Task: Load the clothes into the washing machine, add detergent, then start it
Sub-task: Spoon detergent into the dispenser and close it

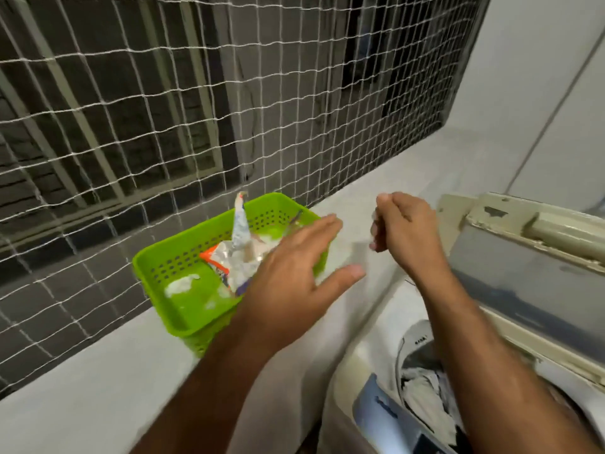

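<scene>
Fingers of the right hand (404, 229) curled into a loose fist with a pale blur at the fingertips: perhaps a pinch of powder or a small scoop, too smeared to tell, so whether anything is held cannot be told. Raised above the pale concrete ledge (98, 388), between basket and machine; judged as carrying detergent across toward the tub.

Fingers of the left hand (294, 273) straight and spread, thumb out, gripping nothing. Hovering over the near corner of the bright green perforated plastic basket (170, 257), probably to steady it or to reach the packet; contact not clear through the blur.

Inside the basket, a crumpled, torn-open white and orange detergent packet (234, 253), standing half upright so its mouth stays reachable, with white spilt powder (181, 283) on the basket floor beside it. Basket set on the ledge against the white mesh netting (163, 109), close to the machine for convenience.

Lower right, the worn white top-loading washing machine (366, 371), lid (523, 276) tipped up and back, grey and white clothes (422, 391) already in the drum. Loading apparently done; detergent step in hand, starting left.
</scene>
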Tool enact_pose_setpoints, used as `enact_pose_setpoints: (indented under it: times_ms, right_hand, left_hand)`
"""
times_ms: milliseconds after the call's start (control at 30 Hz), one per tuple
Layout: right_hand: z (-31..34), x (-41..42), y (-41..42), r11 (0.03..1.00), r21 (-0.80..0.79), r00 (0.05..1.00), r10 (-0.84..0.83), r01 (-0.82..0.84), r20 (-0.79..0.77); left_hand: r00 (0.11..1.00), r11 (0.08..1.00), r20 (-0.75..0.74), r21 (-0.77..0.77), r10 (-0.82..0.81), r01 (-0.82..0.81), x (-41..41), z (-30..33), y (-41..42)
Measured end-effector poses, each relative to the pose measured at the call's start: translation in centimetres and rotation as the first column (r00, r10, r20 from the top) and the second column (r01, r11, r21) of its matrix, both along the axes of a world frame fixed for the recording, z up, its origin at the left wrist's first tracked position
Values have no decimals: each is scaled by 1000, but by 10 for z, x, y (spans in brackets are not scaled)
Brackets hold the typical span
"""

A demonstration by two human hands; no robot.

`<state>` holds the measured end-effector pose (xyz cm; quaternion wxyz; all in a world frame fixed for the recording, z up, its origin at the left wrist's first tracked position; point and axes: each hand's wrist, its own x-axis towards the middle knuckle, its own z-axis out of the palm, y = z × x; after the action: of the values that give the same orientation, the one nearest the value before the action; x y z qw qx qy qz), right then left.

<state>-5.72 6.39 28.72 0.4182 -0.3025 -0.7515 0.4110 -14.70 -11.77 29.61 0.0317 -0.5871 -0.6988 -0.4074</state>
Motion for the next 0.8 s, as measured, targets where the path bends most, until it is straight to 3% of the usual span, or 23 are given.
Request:
enact_pose_setpoints:
  times_ms: [100, 200, 267, 333, 400, 433, 467, 633, 700, 733, 800]
  right_hand:
    - [-18, 42, 4, 999, -17, 997, -28, 29, 77]
    - [-42, 83, 17, 992, -10, 985, -120, 122, 126]
    - [-55, 108, 20, 985, -82, 984, -143, 153, 108]
    - [-68, 136, 20, 977, -129, 982, -159, 172, 105]
    - [-81, 161, 17, 977, -170, 985, -105, 128, 136]
    - [-91, 169, 15, 979, -185, 987, -56, 84, 152]
    - [-103, 179, 13, 983, -173, 981, -31, 65, 194]
    - [-180, 242, 16, 996, -4, 881, -73, 85, 468]
    - [-200, 267, 18, 996, 28, 863, -91, 89, 497]
    - [-205, 279, 19, 993, -18, 880, -97, 118, 465]
    - [-210, 294, 20, 947, -225, 928, -142, 229, 345]
  left_hand:
    - [983, 989, 117, -28, -139, 143, 36, -20, 37]
    - [880, 969, 431, -52, -197, 242, 78, -51, 78]
    - [697, 956, 691, -33, -189, 293, 103, -73, 105]
    - [431, 940, 890, -11, -146, 342, 134, -92, 132]
    - [84, 940, 991, 74, -108, 332, 164, -106, 153]
    - [-41, 945, 996, 86, -77, 317, 176, -111, 161]
    - [-104, 939, 994, 62, -28, 339, 190, -114, 168]
    - [-205, 891, 963, -66, 174, 449, 253, -131, 188]
    - [-246, 843, 941, -69, 233, 534, 267, -139, 190]
    - [-205, 823, 941, -115, 270, 557, 270, -144, 193]
    - [-34, 776, 962, -196, 270, 599, 277, -158, 197]
